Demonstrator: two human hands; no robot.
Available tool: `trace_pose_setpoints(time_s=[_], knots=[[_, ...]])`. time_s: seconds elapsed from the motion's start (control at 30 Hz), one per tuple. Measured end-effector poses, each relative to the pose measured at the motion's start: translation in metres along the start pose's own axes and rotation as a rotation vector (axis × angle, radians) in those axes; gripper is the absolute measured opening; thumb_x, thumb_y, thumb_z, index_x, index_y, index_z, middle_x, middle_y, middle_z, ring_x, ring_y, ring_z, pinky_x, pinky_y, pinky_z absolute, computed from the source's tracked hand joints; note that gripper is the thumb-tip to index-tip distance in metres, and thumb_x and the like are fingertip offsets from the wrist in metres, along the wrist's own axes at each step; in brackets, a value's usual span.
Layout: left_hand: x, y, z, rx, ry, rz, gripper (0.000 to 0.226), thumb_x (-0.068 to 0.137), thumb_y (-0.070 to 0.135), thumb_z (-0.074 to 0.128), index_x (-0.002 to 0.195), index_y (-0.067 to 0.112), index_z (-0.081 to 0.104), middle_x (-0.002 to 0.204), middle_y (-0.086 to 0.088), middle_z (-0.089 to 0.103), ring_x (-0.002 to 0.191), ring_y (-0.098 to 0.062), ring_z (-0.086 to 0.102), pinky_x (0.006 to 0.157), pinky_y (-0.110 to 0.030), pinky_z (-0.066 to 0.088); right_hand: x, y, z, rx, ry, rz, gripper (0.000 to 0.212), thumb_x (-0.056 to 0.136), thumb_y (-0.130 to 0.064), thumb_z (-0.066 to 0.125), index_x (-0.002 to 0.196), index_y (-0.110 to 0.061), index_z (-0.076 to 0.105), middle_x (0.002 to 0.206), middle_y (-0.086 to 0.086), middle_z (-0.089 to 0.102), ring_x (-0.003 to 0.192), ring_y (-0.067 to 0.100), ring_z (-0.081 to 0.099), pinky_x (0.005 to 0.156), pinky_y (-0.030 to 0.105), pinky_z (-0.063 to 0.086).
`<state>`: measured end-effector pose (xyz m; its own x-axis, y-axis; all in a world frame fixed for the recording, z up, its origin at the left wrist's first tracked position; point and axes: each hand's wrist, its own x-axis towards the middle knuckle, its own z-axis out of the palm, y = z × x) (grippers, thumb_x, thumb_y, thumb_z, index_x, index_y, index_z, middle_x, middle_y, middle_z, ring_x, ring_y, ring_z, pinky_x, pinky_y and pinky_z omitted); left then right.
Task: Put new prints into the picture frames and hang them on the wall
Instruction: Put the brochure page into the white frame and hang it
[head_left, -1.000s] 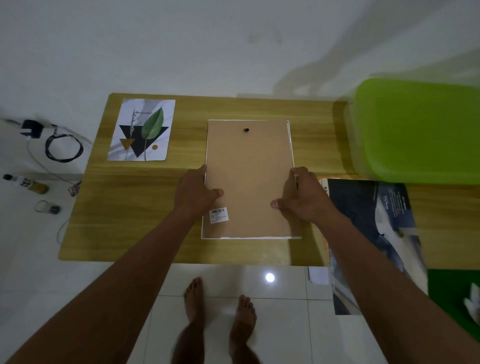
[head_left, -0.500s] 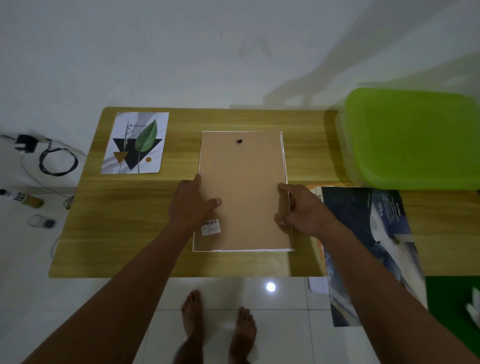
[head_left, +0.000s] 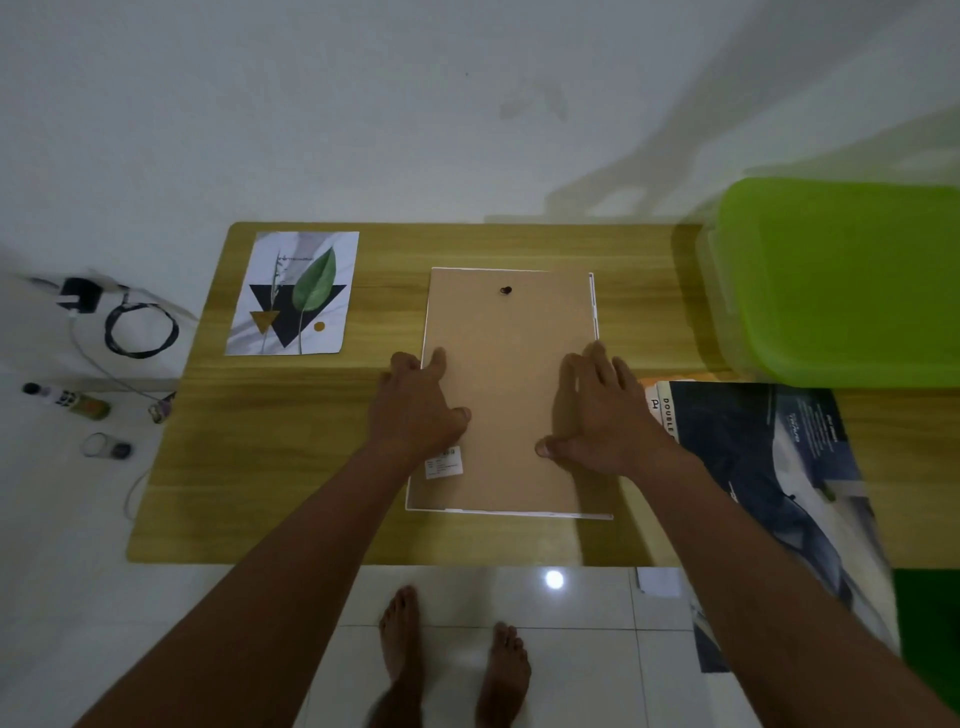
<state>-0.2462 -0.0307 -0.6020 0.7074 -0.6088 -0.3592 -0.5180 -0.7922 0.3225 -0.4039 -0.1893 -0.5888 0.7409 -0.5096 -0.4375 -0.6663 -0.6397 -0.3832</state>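
I am seeing a table (head_left: 270, 467) showing yellow-brown wood grain in long pale streaks. The backing board (head_left: 511, 374) is reading plain tan, and the frame (head_left: 592, 301) is edging it in thin white. A black hook (head_left: 506, 290) and a white label (head_left: 444, 467) with tiny dark lettering are standing out on it. The print (head_left: 293, 293) is showing a green leaf over a black triangle, with a small ochre triangle and dot, on marbled grey-white. The tub (head_left: 841, 280) is glowing lime green. The poster (head_left: 769, 457) is coming through dark blue with whitish patches.
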Motion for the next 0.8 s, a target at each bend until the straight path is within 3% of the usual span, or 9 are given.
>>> trace_pose_setpoints(time_s=[0.07, 0.13, 0.27, 0.4, 0.53, 0.63, 0.8], knots=[[0.0, -0.001, -0.001, 0.113, 0.022, 0.071, 0.086, 0.087, 0.05, 0.059, 0.155, 0.018, 0.017, 0.16, -0.01, 0.009, 0.142, -0.035, 0.018, 0.112, -0.045, 0.028, 0.004, -0.002, 0.002, -0.068, -0.006, -0.059, 0.118, 0.076, -0.051, 0.076, 0.157, -0.021, -0.005, 0.163, 0.007, -0.02, 0.149, 0.033, -0.02, 0.12, 0.055, -0.002], [0.001, -0.005, 0.0, 0.2, -0.005, 0.142, 0.086, 0.091, 0.053, 0.049, 0.156, 0.014, 0.008, 0.163, -0.009, -0.008, 0.149, -0.031, -0.002, 0.12, -0.05, 0.013, 0.007, -0.003, 0.006, -0.111, -0.017, -0.095, 0.114, 0.081, -0.058, 0.068, 0.157, -0.023, -0.01, 0.162, 0.009, -0.023, 0.148, 0.031, -0.023, 0.121, 0.055, -0.004], [0.005, -0.015, 0.004, 0.279, -0.07, 0.237, 0.087, 0.095, 0.054, 0.038, 0.154, 0.009, -0.007, 0.163, -0.01, -0.015, 0.15, -0.026, -0.013, 0.12, -0.053, 0.0, 0.012, -0.004, 0.014, -0.154, -0.045, -0.111, 0.12, 0.073, -0.08, 0.058, 0.155, -0.031, -0.014, 0.161, 0.013, -0.025, 0.148, 0.032, -0.022, 0.121, 0.055, -0.001], [0.007, -0.022, 0.004, 0.321, -0.06, 0.302, 0.087, 0.096, 0.057, 0.034, 0.154, 0.01, -0.01, 0.162, -0.008, -0.017, 0.15, -0.025, -0.014, 0.12, -0.055, -0.001, 0.014, -0.005, 0.013, -0.133, -0.007, -0.092, 0.123, 0.064, -0.079, 0.068, 0.155, -0.029, 0.002, 0.164, 0.014, -0.008, 0.15, 0.034, -0.011, 0.12, 0.054, 0.007], [0.008, -0.031, 0.002, 0.197, -0.024, 0.374, 0.091, 0.094, 0.057, 0.043, 0.155, 0.007, -0.003, 0.163, -0.009, -0.01, 0.151, -0.021, -0.009, 0.122, -0.048, 0.003, 0.023, -0.019, 0.003, -0.171, 0.054, -0.077, 0.116, 0.054, -0.078, 0.074, 0.142, -0.018, 0.029, 0.149, 0.009, 0.021, 0.143, 0.03, 0.012, 0.116, 0.052, 0.02], [0.006, -0.033, 0.004, 0.053, -0.011, 0.348, 0.098, 0.092, 0.055, 0.051, 0.154, 0.007, -0.007, 0.163, -0.006, -0.009, 0.15, -0.015, -0.008, 0.122, -0.037, -0.002, 0.042, -0.031, 0.001, -0.193, 0.054, -0.077, 0.128, 0.061, -0.082, 0.065, 0.152, -0.009, 0.011, 0.163, 0.012, 0.0, 0.151, 0.031, -0.004, 0.12, 0.057, 0.009], [0.011, -0.036, 0.003, 0.081, -0.037, 0.325, 0.096, 0.093, 0.059, 0.045, 0.154, 0.008, -0.009, 0.164, -0.006, -0.006, 0.151, -0.017, -0.005, 0.121, -0.04, 0.0, 0.067, -0.038, -0.003, -0.218, -0.024, -0.145, 0.127, 0.063, -0.084, 0.063, 0.156, -0.033, -0.008, 0.162, 0.011, -0.022, 0.149, 0.034, -0.019, 0.119, 0.057, -0.004]])
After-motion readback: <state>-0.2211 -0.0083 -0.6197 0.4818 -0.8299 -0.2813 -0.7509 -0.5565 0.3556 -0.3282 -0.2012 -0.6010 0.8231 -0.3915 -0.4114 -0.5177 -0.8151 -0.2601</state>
